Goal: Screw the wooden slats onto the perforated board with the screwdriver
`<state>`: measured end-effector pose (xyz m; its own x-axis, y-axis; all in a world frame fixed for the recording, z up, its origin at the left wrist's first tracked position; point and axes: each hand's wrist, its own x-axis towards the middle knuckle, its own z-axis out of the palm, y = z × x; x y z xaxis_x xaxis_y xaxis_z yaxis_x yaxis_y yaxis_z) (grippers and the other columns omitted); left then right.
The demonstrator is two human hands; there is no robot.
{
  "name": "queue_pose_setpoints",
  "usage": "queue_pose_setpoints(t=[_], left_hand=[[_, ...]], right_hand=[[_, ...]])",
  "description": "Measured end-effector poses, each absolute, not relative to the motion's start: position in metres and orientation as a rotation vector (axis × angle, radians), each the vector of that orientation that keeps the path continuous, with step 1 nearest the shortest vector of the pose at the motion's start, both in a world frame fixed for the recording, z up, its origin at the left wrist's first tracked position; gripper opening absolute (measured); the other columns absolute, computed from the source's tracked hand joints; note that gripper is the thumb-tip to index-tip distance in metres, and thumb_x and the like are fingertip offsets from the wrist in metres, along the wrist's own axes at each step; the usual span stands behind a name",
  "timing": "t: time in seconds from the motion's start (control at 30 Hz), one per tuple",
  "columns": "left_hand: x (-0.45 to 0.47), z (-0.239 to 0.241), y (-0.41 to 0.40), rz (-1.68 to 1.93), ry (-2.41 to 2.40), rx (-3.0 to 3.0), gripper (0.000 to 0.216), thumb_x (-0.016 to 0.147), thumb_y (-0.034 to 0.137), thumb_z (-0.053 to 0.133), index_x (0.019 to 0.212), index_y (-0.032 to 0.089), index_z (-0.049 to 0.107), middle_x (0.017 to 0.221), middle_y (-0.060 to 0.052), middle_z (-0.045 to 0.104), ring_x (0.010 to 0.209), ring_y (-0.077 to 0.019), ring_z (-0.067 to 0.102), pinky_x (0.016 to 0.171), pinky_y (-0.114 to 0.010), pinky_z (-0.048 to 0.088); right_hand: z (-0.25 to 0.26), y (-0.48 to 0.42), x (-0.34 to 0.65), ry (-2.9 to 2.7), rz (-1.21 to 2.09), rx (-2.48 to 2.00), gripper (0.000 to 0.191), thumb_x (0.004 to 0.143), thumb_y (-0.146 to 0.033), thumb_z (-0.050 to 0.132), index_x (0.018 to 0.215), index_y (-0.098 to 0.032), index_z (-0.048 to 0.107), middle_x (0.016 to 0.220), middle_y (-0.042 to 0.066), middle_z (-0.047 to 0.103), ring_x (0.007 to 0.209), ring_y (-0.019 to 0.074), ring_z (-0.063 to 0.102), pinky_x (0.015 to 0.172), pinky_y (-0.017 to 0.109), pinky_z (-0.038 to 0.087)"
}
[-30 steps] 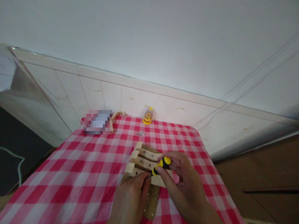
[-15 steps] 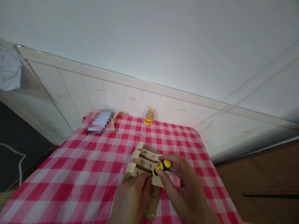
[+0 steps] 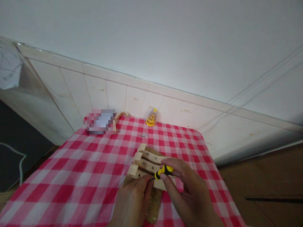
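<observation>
While my right grip [image 3: 189, 190] holds the screwdriver [image 3: 163, 171] at the nearest wooden hook [image 3: 133, 170], atop the board [image 3: 155, 201] on the counter [image 3: 94, 170], my left grip [image 3: 133, 195] surrounds the tip; I cannot tell whether it pinches anything. Two farther hooks [image 3: 138, 156] show paired fasteners [image 3: 143, 163]; the nearest appears unfinished.

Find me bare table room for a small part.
The cloth is bare between its left edge and the left hand. Another free patch lies between the yellow case and right hand, toward the right edge. Crowded: the board, with wooden hooks, both hands and the screwdriver; the far left corner, with a blurred item and loose hook.
</observation>
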<state>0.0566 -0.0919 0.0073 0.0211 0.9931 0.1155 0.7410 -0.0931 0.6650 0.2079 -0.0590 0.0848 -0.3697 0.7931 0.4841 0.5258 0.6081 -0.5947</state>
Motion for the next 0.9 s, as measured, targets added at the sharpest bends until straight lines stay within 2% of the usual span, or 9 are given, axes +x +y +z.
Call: queue_pose_setpoints(t=[0.23,0.43,0.7,0.9], left_hand=[[0.058,0.003,-0.093,0.759,1.777,1.87,0.028,0.094,0.02,0.048,0.102,0.025,0.074,0.094,-0.002,0.08,0.08,-0.0204,0.076,0.068,-0.028,0.059],[0.057,0.005,-0.092,0.765,1.762,1.855,0.029,0.095,0.021,0.046,0.099,0.025,0.075,0.089,-0.002,0.08,0.075,-0.0185,0.076,0.065,-0.025,0.056],[0.055,0.01,-0.092,0.85,1.745,1.829,0.03,0.093,0.022,0.046,0.097,0.024,0.075,0.087,-0.004,0.08,0.073,-0.0178,0.075,0.064,-0.024,0.056],[0.056,0.007,-0.092,0.861,1.774,1.854,0.025,0.092,0.022,0.05,0.095,0.025,0.075,0.087,-0.002,0.08,0.074,-0.0181,0.075,0.065,-0.025,0.056]], right_hand=[[0.087,-0.057,0.206,-2.064,0.343,-1.019,0.028,0.087,-0.01,0.062,0.11,-0.024,0.058,0.098,0.002,0.069,0.088,0.0144,0.07,0.074,0.02,0.06],[0.082,-0.056,0.204,-2.005,0.298,-1.101,0.021,0.083,-0.018,0.071,0.098,-0.025,0.058,0.081,-0.002,0.067,0.067,0.014,0.067,0.061,0.021,0.059],[0.087,-0.055,0.203,-2.05,0.346,-1.052,0.033,0.086,-0.015,0.067,0.116,-0.028,0.06,0.101,0.003,0.073,0.085,0.0173,0.072,0.071,0.024,0.062],[0.091,-0.061,0.212,-2.203,0.443,-1.082,0.044,0.093,-0.015,0.053,0.135,-0.028,0.052,0.126,0.008,0.066,0.11,0.0216,0.066,0.089,0.034,0.059]])
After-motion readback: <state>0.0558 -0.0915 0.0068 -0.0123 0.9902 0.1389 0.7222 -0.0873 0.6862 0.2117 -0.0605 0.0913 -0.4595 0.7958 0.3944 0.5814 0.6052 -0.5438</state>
